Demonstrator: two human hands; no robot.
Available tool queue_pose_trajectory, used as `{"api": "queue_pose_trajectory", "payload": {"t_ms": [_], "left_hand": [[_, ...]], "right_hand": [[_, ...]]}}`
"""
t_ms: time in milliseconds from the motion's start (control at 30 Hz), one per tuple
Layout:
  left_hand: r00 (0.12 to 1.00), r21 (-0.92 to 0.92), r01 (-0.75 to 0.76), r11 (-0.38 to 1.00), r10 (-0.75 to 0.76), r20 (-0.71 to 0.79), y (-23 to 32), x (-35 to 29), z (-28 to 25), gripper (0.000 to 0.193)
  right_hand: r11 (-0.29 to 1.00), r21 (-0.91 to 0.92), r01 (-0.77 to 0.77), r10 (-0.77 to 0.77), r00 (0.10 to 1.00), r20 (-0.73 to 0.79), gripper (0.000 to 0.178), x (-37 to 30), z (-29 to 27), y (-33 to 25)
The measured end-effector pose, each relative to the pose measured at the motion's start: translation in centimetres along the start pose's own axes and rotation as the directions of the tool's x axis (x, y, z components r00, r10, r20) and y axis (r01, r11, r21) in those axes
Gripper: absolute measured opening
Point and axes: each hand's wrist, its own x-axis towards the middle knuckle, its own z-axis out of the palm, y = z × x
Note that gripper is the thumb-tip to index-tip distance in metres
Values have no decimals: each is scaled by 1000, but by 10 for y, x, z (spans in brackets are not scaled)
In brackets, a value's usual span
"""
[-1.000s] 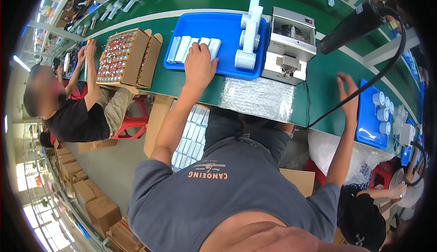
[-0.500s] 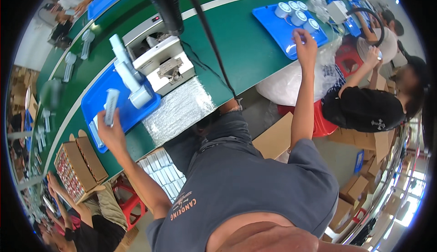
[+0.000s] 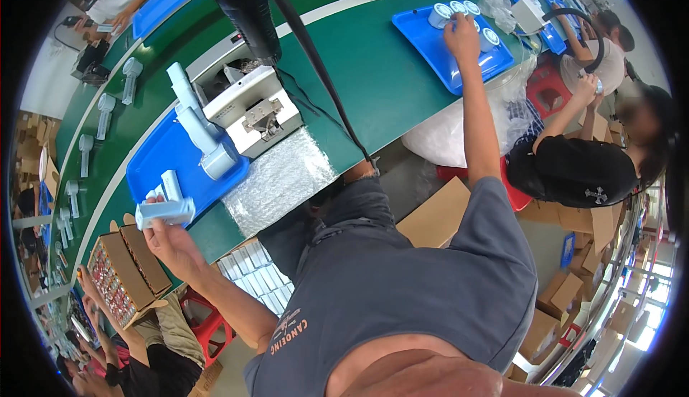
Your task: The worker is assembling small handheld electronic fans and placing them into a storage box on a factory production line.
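Observation:
A light blue plastic handle-shaped piece (image 3: 163, 213) lies across the fingers of my left hand (image 3: 176, 250), which grips it above the near edge of the left blue tray (image 3: 147, 157). In that tray are a long pale blue part with a round end (image 3: 219, 162) and a few smaller pale blue pieces (image 3: 171, 184). My right hand (image 3: 463, 40) is over the right blue tray (image 3: 415, 30), its fingers closed around a round light blue part that the hand mostly hides. Several similar round parts (image 3: 440, 15) with patterned tops stand around it.
A white bench machine (image 3: 269, 114) sits between the trays, with bubble wrap (image 3: 280, 175) before it. A dark tool and cable (image 3: 244, 13) hang overhead. Handle-shaped parts (image 3: 105, 114) stand along the green line. A filled carton (image 3: 118, 275) is at left; co-workers sit both sides.
My left hand has moved nearer, and its piece has turned from upright to lying crosswise. My right hand has moved up and left, closing over a round part in the tray.

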Motion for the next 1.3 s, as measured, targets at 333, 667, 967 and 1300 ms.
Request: {"api": "queue_pose_trajectory", "payload": {"t_ms": [333,667,967,1300], "left_hand": [[871,-300,482,823,-413,265,-12,-26,19,56],[915,-131,402,906,-393,89,-11,-66,64,57],[914,-337,405,850,-372,161,-19,-47,78,41],[923,-410,382,828,-362,129,-22,-42,98,35]], "right_hand": [[846,-217,488,-343,808,480,57,69,29,32],[152,936,-317,96,948,305,57,-63,-98,0],[-203,305,-930,-786,341,516,91,-257,-151,-213],[-111,915,-388,-452,840,301,55,-240,-133,-301]]}}
